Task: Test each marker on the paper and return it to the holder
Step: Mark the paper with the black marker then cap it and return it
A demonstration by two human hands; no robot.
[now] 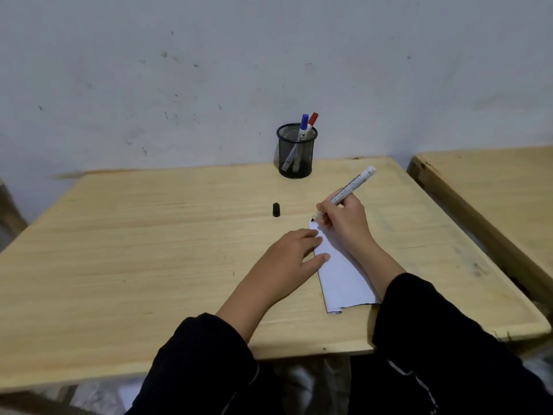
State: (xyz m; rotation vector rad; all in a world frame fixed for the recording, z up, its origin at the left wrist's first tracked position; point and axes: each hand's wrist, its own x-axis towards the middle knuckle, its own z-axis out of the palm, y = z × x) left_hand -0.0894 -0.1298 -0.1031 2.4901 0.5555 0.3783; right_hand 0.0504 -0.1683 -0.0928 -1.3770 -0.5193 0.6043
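1. A person sits at a light wooden table (149,250) that fills the middle and lower part of the frame, both forearms in dark sleeves (203,363) coming up from the bottom edge.
2. The right hand (347,226), right of centre, is wrapped around a white-barrelled marker (350,187) in a writing grip. The marker slants from upper right down to lower left, and its dark tip sits at the far corner of the paper (344,280); whether the tip actually touches the sheet cannot be told.
3. The paper is a white sheet lying on the table just right of centre, running from the marker tip down towards the lower right, with its near end curled or folded.
4. The left hand (287,259) lies flat and spread open, palm down, gripping nothing. Its fingertips (324,257) press on the left edge of the paper.
5. A small black cap (276,209) stands on the table above the left hand, apart from the paper and from both hands.
6. A black mesh holder (296,151) stands at the far edge of the table, upper centre of the frame, against a scuffed pale wall (179,70).
7. Two markers lean inside the holder: a blue-capped marker (303,127) and, just behind it to the right, a red-capped marker (313,118).
8. A second wooden table (493,181) appears at the right edge of the frame, separated from the first by a narrow gap.
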